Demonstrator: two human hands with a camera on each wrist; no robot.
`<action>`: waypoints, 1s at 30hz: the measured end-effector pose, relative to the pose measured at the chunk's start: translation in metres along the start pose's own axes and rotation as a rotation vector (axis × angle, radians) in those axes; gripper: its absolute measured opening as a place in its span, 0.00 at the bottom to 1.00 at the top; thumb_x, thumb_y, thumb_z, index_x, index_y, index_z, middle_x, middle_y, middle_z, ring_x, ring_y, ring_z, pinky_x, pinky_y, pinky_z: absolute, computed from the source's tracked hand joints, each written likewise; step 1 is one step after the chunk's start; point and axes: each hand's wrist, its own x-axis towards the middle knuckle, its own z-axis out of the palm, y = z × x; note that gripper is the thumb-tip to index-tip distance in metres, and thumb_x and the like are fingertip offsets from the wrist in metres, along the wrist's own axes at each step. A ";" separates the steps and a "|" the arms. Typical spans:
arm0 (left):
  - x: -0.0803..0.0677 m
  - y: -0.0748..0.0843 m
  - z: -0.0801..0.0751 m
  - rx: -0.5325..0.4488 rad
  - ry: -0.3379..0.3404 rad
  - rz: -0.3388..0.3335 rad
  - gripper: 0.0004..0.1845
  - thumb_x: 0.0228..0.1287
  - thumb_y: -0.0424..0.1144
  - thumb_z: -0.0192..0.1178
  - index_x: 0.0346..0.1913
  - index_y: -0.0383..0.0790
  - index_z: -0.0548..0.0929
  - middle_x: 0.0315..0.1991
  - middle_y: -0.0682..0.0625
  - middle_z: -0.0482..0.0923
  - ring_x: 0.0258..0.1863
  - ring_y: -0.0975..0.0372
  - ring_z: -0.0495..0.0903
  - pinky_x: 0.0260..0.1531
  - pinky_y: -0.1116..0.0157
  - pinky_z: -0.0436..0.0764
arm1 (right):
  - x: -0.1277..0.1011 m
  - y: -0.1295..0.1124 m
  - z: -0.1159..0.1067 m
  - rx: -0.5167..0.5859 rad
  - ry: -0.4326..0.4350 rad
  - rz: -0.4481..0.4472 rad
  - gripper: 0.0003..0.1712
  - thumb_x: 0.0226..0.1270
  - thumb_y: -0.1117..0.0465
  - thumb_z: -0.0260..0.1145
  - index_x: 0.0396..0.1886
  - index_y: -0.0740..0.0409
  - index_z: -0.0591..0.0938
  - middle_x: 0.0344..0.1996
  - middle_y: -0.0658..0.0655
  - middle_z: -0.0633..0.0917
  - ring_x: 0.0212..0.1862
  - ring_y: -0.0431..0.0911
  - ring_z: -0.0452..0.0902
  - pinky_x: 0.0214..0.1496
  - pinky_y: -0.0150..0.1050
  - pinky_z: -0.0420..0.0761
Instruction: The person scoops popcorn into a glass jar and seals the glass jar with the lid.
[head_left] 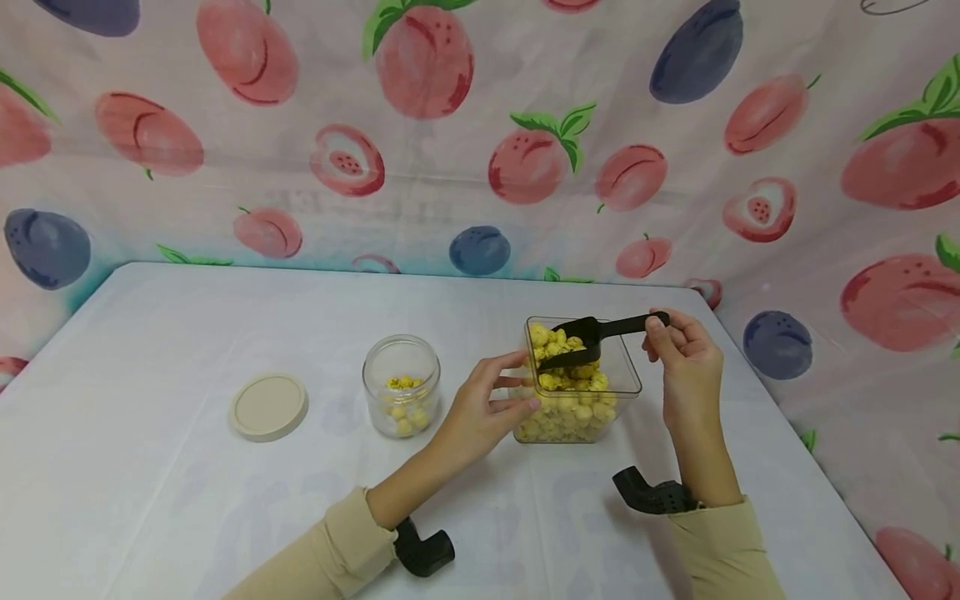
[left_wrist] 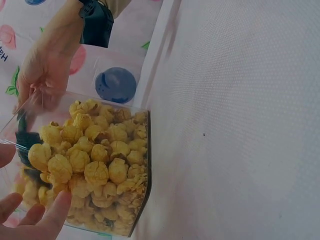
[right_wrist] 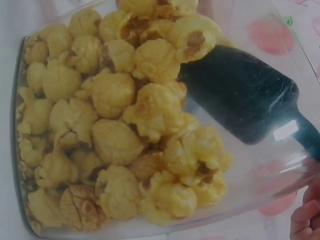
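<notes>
A clear square container [head_left: 628,385] of yellow popcorn [head_left: 570,417] stands right of the table's middle. My right hand [head_left: 692,362] pinches the handle end of a black scoop [head_left: 611,327], whose blade dips into the popcorn inside the container. Through the clear wall, the right wrist view shows the scoop [right_wrist: 245,95] against the popcorn [right_wrist: 110,135]. My left hand [head_left: 480,408] rests its spread, fairly straight fingers against the container's left side. In the left wrist view, these fingers [left_wrist: 55,215] lie along the wall.
A clear round jar [head_left: 401,375] with a few popcorn pieces at its bottom stands left of the container. Farther left, a cream lid [head_left: 268,407] lies flat on the white table [head_left: 165,333]. A fruit-print cloth [head_left: 435,167] hangs behind the table and along its right side.
</notes>
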 end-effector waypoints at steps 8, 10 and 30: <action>0.000 0.001 0.000 -0.007 0.001 -0.007 0.31 0.62 0.35 0.60 0.67 0.44 0.64 0.63 0.45 0.62 0.57 0.54 0.72 0.52 0.63 0.80 | 0.000 0.002 0.000 0.028 -0.060 -0.001 0.06 0.61 0.69 0.63 0.38 0.59 0.81 0.18 0.48 0.80 0.23 0.40 0.70 0.28 0.28 0.70; 0.000 0.001 0.000 -0.005 0.003 -0.006 0.31 0.62 0.34 0.60 0.67 0.44 0.64 0.62 0.45 0.62 0.57 0.53 0.72 0.52 0.63 0.80 | 0.000 0.002 0.000 0.039 -0.057 0.001 0.05 0.62 0.69 0.62 0.37 0.59 0.81 0.17 0.48 0.80 0.23 0.40 0.69 0.28 0.28 0.70; 0.000 0.001 0.000 0.000 0.009 -0.003 0.30 0.61 0.34 0.60 0.67 0.44 0.64 0.63 0.44 0.62 0.57 0.53 0.71 0.51 0.65 0.80 | 0.000 0.011 -0.002 -0.004 -0.181 0.102 0.07 0.63 0.68 0.61 0.37 0.52 0.81 0.21 0.44 0.82 0.27 0.36 0.68 0.31 0.25 0.70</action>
